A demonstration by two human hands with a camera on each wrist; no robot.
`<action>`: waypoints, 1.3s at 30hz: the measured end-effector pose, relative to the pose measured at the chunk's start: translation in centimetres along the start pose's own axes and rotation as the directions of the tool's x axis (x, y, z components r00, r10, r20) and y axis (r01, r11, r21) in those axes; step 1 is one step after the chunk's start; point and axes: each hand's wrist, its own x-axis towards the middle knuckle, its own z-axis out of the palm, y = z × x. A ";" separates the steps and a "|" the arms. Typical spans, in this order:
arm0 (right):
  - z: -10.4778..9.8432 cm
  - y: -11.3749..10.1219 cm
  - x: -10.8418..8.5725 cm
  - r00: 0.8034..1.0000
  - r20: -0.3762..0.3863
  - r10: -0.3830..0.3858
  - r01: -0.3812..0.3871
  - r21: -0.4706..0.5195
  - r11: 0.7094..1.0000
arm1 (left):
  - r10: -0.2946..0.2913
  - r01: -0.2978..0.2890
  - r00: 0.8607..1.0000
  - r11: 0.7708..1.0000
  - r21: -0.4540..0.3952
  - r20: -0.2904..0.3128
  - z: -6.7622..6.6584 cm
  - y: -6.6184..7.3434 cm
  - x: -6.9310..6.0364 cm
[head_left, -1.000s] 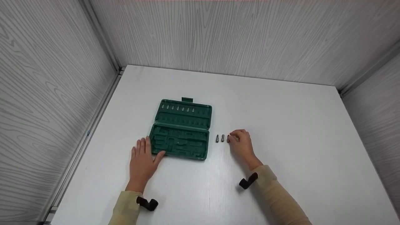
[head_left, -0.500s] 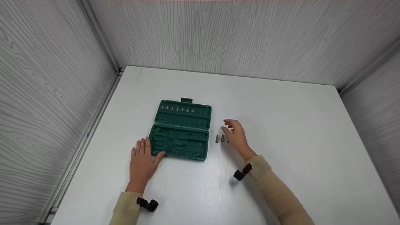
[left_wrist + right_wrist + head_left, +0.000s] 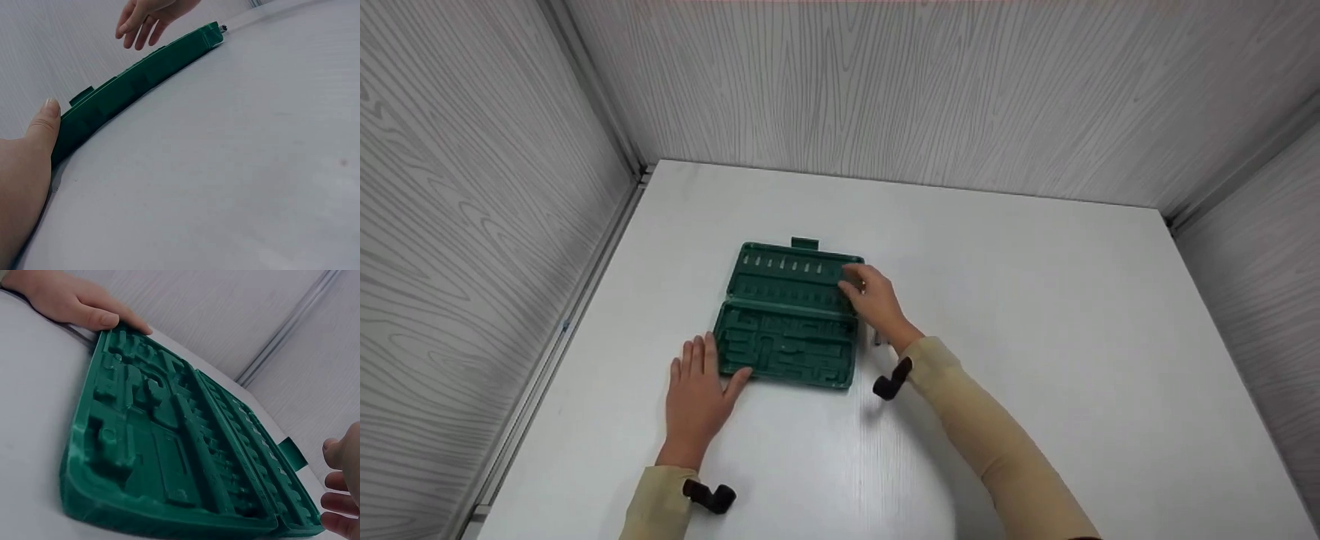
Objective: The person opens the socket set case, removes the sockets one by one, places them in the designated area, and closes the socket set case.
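The right hand (image 3: 877,301) has moved left to the far half of the open green case (image 3: 791,349) — thumb and fingers parted. The left hand (image 3: 694,401), fingers straight, touches the case's near left corner. Seven bits (image 3: 782,263) line its back row — a loose bit (image 3: 877,339) lies beside it.

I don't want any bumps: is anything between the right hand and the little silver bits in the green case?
Nothing visible is. The green case lies open, and only a bare part of it shows between the right hand and the nearest silver bit. The left hand is at the case's left end.
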 end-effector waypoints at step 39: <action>5.4 -1.1 5.7 0.957 -0.033 0.288 -0.284 -0.305 0.909 | 0.020 -0.020 1.000 1.000 0.024 -0.017 0.0 -0.3 0.0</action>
